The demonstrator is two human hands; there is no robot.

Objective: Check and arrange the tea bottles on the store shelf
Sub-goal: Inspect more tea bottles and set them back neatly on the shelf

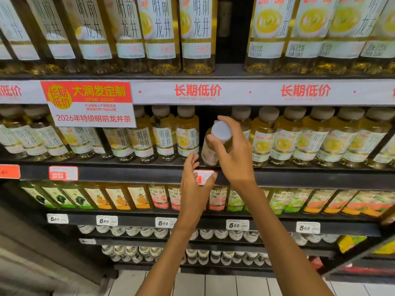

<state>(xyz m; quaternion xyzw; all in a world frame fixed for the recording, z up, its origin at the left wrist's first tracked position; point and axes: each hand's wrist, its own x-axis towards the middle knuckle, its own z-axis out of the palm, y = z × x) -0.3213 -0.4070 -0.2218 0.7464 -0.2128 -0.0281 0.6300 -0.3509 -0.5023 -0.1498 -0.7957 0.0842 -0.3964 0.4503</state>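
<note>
Judging by how the rows stand, you look to be midway: most tea bottles on the middle shelf [128, 170] sit upright with labels forward, but one slot is not yet filled — a dark gap beside the bottle in hand. Your right hand [233, 154] grips the tea bottle [215, 146] round its neck, fingers curled about the pale cap; it is tilted toward you at the shelf's front edge, label partly turned away. Your left hand [192, 184] is wide, fingers straight, just below the bottle's base and over the price tag [203, 176] on the shelf edge. The bottle is clear plastic with pale yellow tea and a white label. What remains, I judge, is standing it upright in the gap — then checking the neighbours.
</note>
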